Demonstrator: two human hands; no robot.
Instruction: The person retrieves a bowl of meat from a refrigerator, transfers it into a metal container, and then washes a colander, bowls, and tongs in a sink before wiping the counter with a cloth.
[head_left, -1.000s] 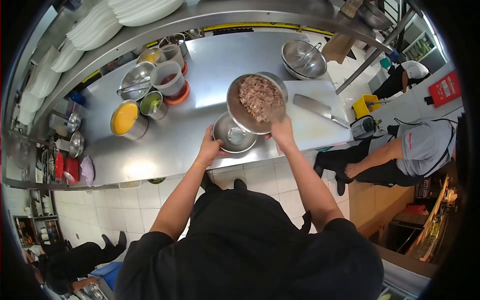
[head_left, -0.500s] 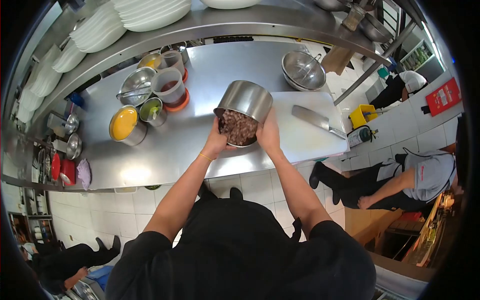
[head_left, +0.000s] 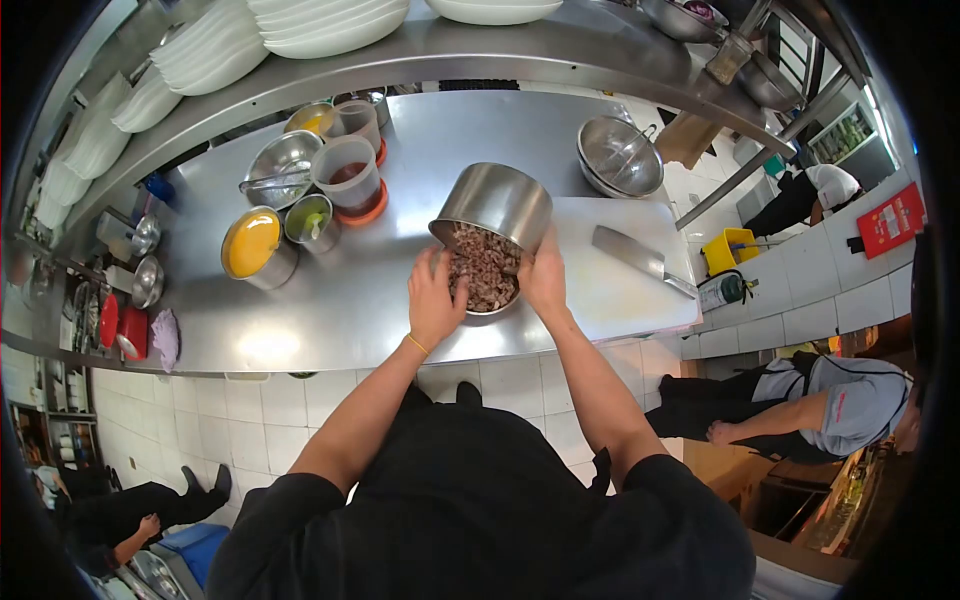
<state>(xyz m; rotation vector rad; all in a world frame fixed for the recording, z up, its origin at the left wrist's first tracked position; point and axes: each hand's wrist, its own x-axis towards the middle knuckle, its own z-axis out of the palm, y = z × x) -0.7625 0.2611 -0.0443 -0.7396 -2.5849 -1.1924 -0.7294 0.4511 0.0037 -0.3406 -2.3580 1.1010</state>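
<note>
A deep stainless steel pot [head_left: 497, 197] is tilted toward me above the near side of the steel counter, and its mouth shows a crumbly brown mass of small food pieces [head_left: 485, 272]. My right hand [head_left: 543, 277] grips the pot's right side at the rim. My left hand [head_left: 436, 297] is at the left of the mouth, fingers apart, its fingertips right at the brown pieces and not around the rim. A yellow band circles the left wrist. On the white cutting board [head_left: 610, 280] to the right lies a cleaver [head_left: 630, 252].
Left of the pot stand a pot of yellow-orange liquid [head_left: 251, 246], a small green-filled pot [head_left: 311, 222], plastic tubs [head_left: 347, 177] and a metal bowl [head_left: 284, 162]. Nested strainers [head_left: 620, 157] sit at the back right. A plate shelf [head_left: 480, 68] overhangs the counter. People stand right and lower left.
My left hand has left the pot's side and now lies over the mouth, fingers at the brown food. The right hand still holds the tilted pot. The view has shifted slightly.
</note>
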